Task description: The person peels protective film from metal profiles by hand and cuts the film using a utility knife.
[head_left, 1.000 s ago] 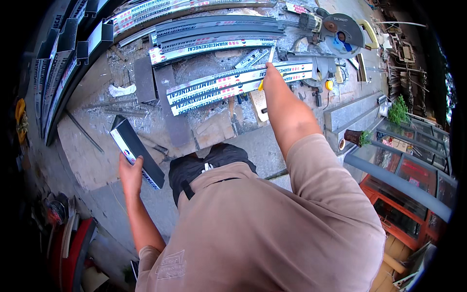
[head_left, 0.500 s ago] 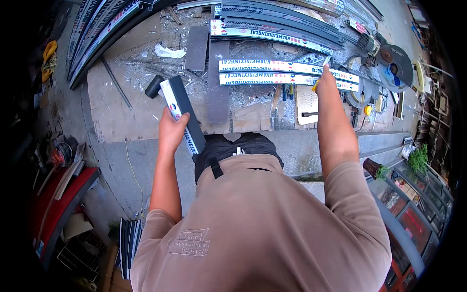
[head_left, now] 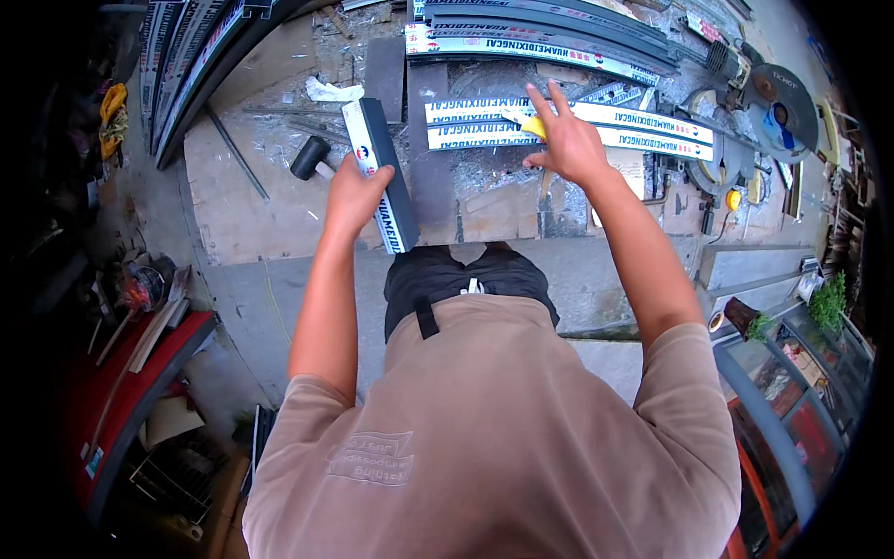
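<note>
My left hand (head_left: 352,196) grips a short dark metal profile (head_left: 380,172) with a white printed film on one face, holding it over the wooden workbench (head_left: 237,200). My right hand (head_left: 566,144) holds a small yellow object (head_left: 531,124) with its fingers spread, resting over two white-filmed metal profiles (head_left: 568,126) lying across the bench. The yellow object is mostly hidden by the fingers.
A black rubber mallet (head_left: 310,158) lies left of the held profile. Long curved profiles (head_left: 559,37) are stacked at the bench's far side, others (head_left: 196,56) at the left. A circular cutting saw (head_left: 778,107) sits at the right. A red rack (head_left: 140,373) stands lower left.
The view has shifted. My left hand has carried the short profile up over the bench near the mallet. My right hand has pulled back from its reach to the two filmed profiles.
</note>
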Demonstrator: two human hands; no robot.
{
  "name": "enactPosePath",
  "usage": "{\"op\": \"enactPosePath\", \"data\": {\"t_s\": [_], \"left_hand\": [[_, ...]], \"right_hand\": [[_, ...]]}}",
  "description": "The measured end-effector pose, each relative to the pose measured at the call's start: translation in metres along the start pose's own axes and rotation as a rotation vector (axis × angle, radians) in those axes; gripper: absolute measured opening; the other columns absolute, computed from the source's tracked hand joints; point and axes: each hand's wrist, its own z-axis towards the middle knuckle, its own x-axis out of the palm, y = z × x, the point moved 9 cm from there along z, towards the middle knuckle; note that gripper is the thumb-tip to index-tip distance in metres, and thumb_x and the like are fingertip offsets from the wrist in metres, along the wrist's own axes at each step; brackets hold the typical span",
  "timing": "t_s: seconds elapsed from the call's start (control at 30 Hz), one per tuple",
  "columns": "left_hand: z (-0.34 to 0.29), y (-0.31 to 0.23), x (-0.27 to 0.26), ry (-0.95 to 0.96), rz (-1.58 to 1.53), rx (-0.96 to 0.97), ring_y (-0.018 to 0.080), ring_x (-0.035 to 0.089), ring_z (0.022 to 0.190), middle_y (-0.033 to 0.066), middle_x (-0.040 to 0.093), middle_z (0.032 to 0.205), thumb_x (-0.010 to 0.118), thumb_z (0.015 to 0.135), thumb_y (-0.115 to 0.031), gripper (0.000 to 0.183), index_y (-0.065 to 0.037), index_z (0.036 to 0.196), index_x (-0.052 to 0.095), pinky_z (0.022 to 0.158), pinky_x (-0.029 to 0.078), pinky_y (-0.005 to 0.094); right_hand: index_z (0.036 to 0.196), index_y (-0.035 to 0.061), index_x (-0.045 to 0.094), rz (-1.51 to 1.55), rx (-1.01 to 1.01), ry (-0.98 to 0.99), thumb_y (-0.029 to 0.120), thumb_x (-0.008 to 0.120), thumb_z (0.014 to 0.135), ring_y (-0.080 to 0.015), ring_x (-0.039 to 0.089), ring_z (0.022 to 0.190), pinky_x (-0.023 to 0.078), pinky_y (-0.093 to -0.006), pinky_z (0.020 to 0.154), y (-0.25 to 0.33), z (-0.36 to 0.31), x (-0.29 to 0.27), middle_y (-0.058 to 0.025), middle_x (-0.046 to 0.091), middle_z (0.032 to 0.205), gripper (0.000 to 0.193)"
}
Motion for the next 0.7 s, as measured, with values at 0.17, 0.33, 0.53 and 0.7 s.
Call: {"op": "enactPosePath", "data": {"t_s": [0.17,0.33,0.53,0.7], "left_hand": [[0.020,-0.016,0.007,-0.012,0.110,0.087,0.0447,0.078,0.103,0.0297,0.079,0.107,0.079,0.088,-0.037,0.056,0.008,0.120,0.068,0.092,0.059,0.0493],[0.040,-0.052,0.020,0.015,0.320,0.130,0.0481,0.076,0.108,0.0330,0.078,0.111,0.079,0.086,-0.038,0.060,0.010,0.121,0.069,0.096,0.059,0.0503],[0.041,-0.074,0.044,0.072,0.369,0.140,0.0473,0.076,0.111,0.0312,0.078,0.115,0.082,0.090,-0.043,0.059,0.007,0.119,0.072,0.098,0.058,0.0505],[0.057,-0.059,0.049,0.170,0.270,0.192,0.0272,0.078,0.098,0.0187,0.082,0.110,0.079,0.102,-0.038,0.051,0.003,0.130,0.073,0.092,0.058,0.0428]], "right_hand": [[0.172,0.0289,0.038,-0.018,0.000,0.033,0.034,0.098,0.077,-0.0404,0.075,0.117,0.062,-0.0491,0.099,-0.007,0.020,0.025,-0.0148,0.052,0.164,0.112],[0.169,0.0296,0.042,-0.012,0.027,0.018,0.030,0.096,0.079,-0.0385,0.077,0.115,0.064,-0.0488,0.097,-0.009,0.019,0.026,-0.0141,0.053,0.162,0.105],[0.166,0.0261,0.045,0.027,0.012,-0.020,0.028,0.095,0.077,-0.0400,0.078,0.110,0.065,-0.0497,0.094,-0.008,0.019,0.024,-0.0150,0.057,0.157,0.103],[0.164,0.0245,0.047,0.073,-0.014,-0.081,0.027,0.096,0.076,-0.0417,0.078,0.108,0.066,-0.0503,0.093,-0.010,0.020,0.025,-0.0161,0.059,0.156,0.101]]}}
